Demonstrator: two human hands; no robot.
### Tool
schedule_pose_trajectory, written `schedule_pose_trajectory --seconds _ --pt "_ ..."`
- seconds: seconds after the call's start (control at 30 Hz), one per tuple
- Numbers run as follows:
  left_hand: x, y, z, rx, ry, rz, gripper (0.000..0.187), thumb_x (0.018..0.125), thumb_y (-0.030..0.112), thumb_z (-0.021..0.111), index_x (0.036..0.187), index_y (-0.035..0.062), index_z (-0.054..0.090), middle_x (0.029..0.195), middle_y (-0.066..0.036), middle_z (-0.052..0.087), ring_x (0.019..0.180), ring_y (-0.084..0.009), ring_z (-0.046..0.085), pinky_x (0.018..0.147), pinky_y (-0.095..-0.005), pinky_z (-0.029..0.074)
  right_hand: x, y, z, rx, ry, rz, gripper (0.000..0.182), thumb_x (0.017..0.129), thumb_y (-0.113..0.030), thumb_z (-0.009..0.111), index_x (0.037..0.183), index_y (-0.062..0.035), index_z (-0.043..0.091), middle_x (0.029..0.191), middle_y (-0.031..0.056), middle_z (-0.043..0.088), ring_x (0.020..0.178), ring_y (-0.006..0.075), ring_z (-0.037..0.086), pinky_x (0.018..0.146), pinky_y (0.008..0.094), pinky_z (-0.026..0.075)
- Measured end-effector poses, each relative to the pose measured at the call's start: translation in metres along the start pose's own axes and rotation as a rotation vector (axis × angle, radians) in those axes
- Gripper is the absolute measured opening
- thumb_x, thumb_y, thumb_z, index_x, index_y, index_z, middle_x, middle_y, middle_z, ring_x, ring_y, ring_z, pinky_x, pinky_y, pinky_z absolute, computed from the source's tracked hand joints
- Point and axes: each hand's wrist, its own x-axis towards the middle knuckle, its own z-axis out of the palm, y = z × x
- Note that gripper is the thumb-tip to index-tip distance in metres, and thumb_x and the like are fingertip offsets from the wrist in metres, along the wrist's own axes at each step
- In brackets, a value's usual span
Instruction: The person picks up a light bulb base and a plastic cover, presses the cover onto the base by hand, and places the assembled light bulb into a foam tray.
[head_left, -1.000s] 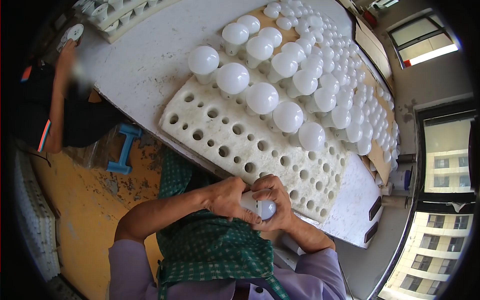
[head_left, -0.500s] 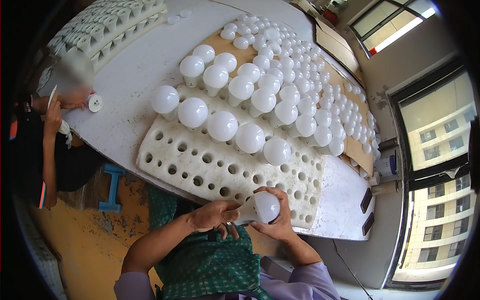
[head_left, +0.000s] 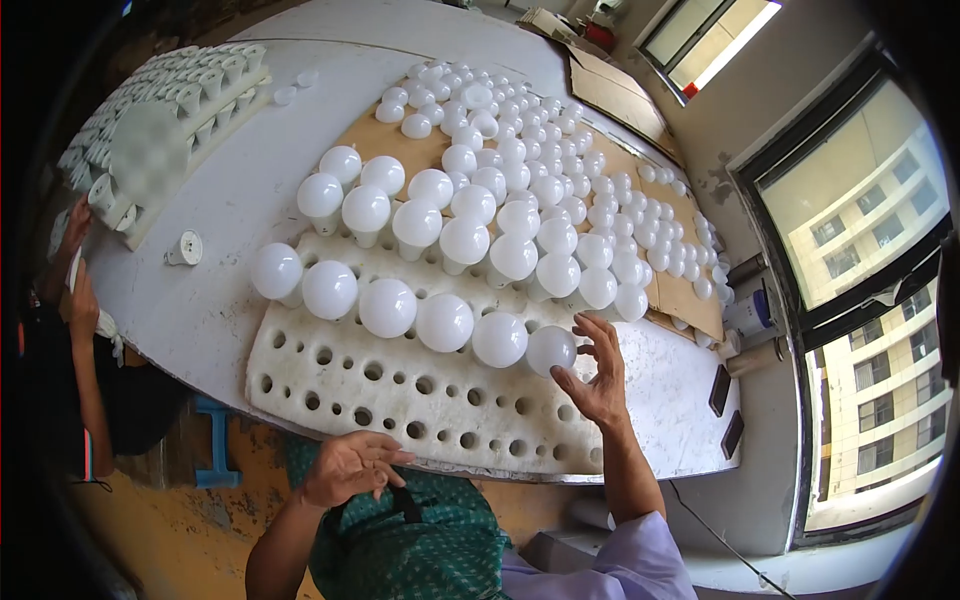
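Observation:
A white foam tray (head_left: 300, 372) with rows of holes lies along the table's near edge, and round white light bulbs stand upright in its far rows. The bulb (head_left: 548, 350) at the right end of the nearest row has my right hand (head_left: 600, 378) beside it, thumb and fingers spread around its right side, thumb tip right at the globe. My left hand (head_left: 352, 466) is held over the front edge of the tray, in front of my green apron (head_left: 410, 535). Its fingers are loosely bent and apart, with nothing in them.
More bulbs (head_left: 520, 150) stand on brown cardboard (head_left: 375, 135) farther back. At left, a person's hand (head_left: 75, 225) reaches to a rack of white bulb bases (head_left: 190, 95); a single base (head_left: 184, 249) lies nearby. Two dark flat objects (head_left: 720, 390) lie at the right edge.
The bulb I held in both hands now stands at the right end of the tray's nearest row. My right hand moved forward; my left moved left, empty. The other person's hand moved toward the rack.

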Motion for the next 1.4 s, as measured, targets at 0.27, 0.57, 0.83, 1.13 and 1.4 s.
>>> schedule_pose_trajectory --seconds 0.27,0.57,0.83,1.13,1.4 --pt "-0.025 0.044 -0.055 0.099 0.407 0.377 0.029 0.084 0.012 0.06 0.104 -0.0074 0.053 0.096 -0.023 0.065 0.072 -0.0226 0.067 0.052 -0.026 0.051 0.056 0.154 -0.078 -0.033 0.674 0.176 0.031 0.086 -0.011 0.056 0.116 -0.0012 0.053 0.109 0.012 0.059 0.091 0.0177 0.057 0.079 0.0297 0.045" --pt "0.008 0.116 -0.184 0.863 1.265 0.511 0.036 0.082 0.004 0.059 0.115 -0.0048 0.048 0.115 -0.019 0.058 0.097 -0.0233 0.061 0.072 -0.0275 0.05 0.095 0.387 -0.09 -0.568 0.102 0.237 0.05 0.087 -0.024 0.055 0.131 -0.0054 0.041 0.128 0.0127 0.049 0.109 0.0268 0.051 0.089 0.0401 0.044" --pt "0.029 0.202 -0.322 1.389 1.66 0.07 0.054 0.074 0.019 0.069 0.117 -0.0025 0.046 0.118 -0.021 0.054 0.111 -0.0335 0.052 0.09 -0.0373 0.044 0.072 0.345 -0.106 -0.082 0.44 0.587 0.052 0.085 -0.03 0.057 0.128 -0.0043 0.044 0.13 0.0142 0.044 0.115 0.0294 0.044 0.092 0.0416 0.042" --pt "0.04 0.243 -0.421 1.389 1.877 -0.163 0.054 0.073 0.032 0.071 0.108 -0.003 0.05 0.108 -0.02 0.057 0.101 -0.0349 0.056 0.086 -0.042 0.045 -0.037 0.221 -0.102 0.87 0.801 0.772 0.05 0.081 -0.034 0.06 0.121 -0.0056 0.049 0.126 0.0145 0.048 0.115 0.0305 0.046 0.091 0.0419 0.045" --pt "0.034 0.237 -0.434 1.341 1.801 0.035 0.043 0.072 0.029 0.072 0.099 -0.0003 0.057 0.101 -0.02 0.061 0.096 -0.0364 0.058 0.082 -0.0427 0.046 -0.032 0.123 -0.076 0.818 0.694 0.652 0.043 0.078 -0.03 0.065 0.113 -0.0082 0.055 0.118 0.0136 0.055 0.106 0.0277 0.053 0.088 0.0396 0.047"
